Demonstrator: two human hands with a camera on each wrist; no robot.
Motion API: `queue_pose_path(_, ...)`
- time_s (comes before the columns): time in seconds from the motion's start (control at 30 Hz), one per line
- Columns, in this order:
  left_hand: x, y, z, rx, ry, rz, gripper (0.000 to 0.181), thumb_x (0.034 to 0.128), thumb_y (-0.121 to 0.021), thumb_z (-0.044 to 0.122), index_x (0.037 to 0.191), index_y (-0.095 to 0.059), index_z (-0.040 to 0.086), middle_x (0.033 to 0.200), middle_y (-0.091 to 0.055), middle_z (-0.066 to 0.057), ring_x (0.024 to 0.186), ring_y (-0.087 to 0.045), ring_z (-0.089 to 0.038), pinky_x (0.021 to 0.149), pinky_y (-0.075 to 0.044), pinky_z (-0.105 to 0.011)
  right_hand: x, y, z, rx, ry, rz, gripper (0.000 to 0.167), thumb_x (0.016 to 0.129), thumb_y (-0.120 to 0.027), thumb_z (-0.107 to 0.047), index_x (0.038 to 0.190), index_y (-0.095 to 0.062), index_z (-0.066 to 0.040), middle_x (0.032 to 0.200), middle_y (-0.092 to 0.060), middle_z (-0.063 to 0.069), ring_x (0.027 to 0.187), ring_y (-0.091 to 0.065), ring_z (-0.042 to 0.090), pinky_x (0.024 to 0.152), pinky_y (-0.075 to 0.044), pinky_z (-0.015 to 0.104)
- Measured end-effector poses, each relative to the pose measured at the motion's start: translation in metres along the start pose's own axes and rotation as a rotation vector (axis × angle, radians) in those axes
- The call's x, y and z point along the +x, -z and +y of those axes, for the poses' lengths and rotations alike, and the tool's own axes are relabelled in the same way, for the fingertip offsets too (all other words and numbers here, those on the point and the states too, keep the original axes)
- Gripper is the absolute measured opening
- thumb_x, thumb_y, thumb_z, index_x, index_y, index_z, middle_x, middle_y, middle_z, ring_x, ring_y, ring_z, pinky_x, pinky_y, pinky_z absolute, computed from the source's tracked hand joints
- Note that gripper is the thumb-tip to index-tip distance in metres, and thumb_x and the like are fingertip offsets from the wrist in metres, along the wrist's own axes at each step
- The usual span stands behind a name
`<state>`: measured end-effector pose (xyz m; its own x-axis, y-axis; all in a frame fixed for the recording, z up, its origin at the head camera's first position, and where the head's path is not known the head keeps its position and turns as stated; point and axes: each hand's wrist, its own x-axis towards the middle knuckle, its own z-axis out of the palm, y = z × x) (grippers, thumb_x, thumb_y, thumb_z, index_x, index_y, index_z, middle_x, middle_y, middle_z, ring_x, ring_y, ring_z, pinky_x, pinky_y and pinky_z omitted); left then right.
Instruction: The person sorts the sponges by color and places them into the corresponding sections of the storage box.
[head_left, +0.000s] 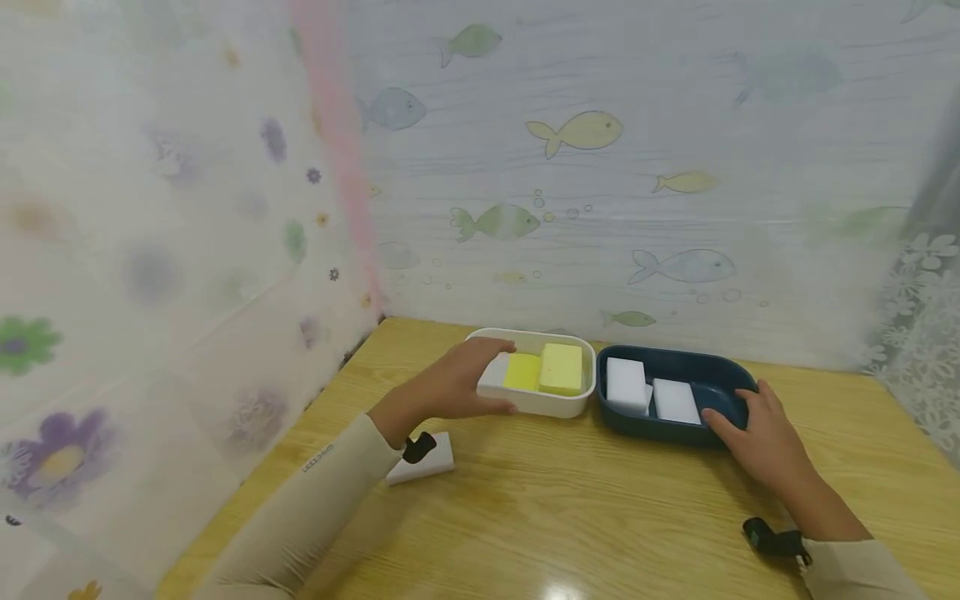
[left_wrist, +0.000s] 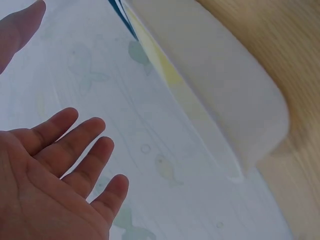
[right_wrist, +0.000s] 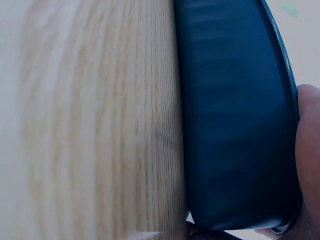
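Observation:
My left hand (head_left: 465, 379) hovers around the left end of a white box (head_left: 551, 407); in the left wrist view its fingers (left_wrist: 82, 140) are spread and apart from the box wall. Inside that box are a bright yellow block (head_left: 522, 372), a pale yellow sponge-like block (head_left: 561, 369) and a white piece (head_left: 494, 372) partly behind the hand. My right hand (head_left: 772, 442) grips the right end of a dark blue box (head_left: 660, 429), thumb at the rim. White blocks (head_left: 626, 383) lie in the blue box, toward its left and middle.
A white block (head_left: 423, 458) lies on the wooden table (head_left: 585, 508), partly covered by the left wrist's strap piece. Both boxes stand side by side near the back wall sheet (head_left: 525, 275), printed with fish. A flowered sheet (head_left: 187, 292) hangs along the left side.

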<state>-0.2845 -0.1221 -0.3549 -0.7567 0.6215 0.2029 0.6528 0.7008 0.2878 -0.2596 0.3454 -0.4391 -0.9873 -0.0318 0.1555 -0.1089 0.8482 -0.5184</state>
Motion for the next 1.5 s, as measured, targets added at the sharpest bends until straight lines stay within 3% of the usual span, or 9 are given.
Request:
queue_pose_path(0.3,-0.046,0.002,-0.023,-0.100,0.128,-0.003,0.095,0.0844,-0.076,0.066,0.158,-0.040,0.018,0.160,-0.044,0.000,0.150,-0.038,-0.023,0.120,-0.035,-0.050,-0.001,0.002,-0.001,-0.013,-0.001,-0.003,0.094,0.106,-0.048,-0.055,0.151,-0.022,0.024,0.160,0.006,0.047,0.142,-0.013,0.070,0.103,-0.025,0.082)
queue_pose_path(0.57,-0.075,-0.002,-0.041,-0.182,0.160,0.007,0.089,0.0844,-0.080,0.060,0.152,-0.047,0.011,0.153,-0.052,-0.007,0.142,-0.048,-0.028,0.114,-0.043,-0.051,0.000,0.001,0.003,-0.001,0.013,0.019,0.096,0.105,-0.049,-0.057,0.150,-0.024,0.024,0.161,0.004,0.046,0.141,-0.015,0.071,0.102,-0.026,0.083)
queue_pose_path(0.87,-0.099,-0.012,-0.059,-0.206,0.272,-0.108,0.078,0.0817,-0.085,0.054,0.141,-0.059,0.010,0.141,-0.061,-0.006,0.127,-0.059,-0.028,0.101,-0.051,-0.049,-0.001,0.001,0.003,-0.008,0.004,0.016,0.095,0.105,-0.049,-0.056,0.151,-0.024,0.024,0.161,0.005,0.046,0.141,-0.015,0.071,0.102,-0.025,0.083)
queue_pose_path(1.1,-0.109,-0.017,-0.064,-0.230,0.304,-0.139,0.074,0.0779,-0.090,0.045,0.135,-0.064,0.007,0.132,-0.065,-0.007,0.118,-0.062,-0.026,0.098,-0.052,-0.048,-0.002,0.003,0.002,-0.008,-0.003,-0.003,0.096,0.105,-0.048,-0.056,0.151,-0.022,0.024,0.161,0.007,0.046,0.141,-0.013,0.070,0.102,-0.025,0.082)
queue_pose_path(1.5,-0.108,-0.023,-0.062,-0.241,0.308,-0.171,0.068,0.0759,-0.093,0.038,0.130,-0.068,0.006,0.119,-0.068,-0.004,0.112,-0.064,-0.024,0.098,-0.053,-0.049,-0.002,0.000,0.000,0.007,0.001,0.003,0.097,0.105,-0.048,-0.058,0.151,-0.023,0.024,0.161,0.006,0.045,0.142,-0.013,0.070,0.102,-0.024,0.083)
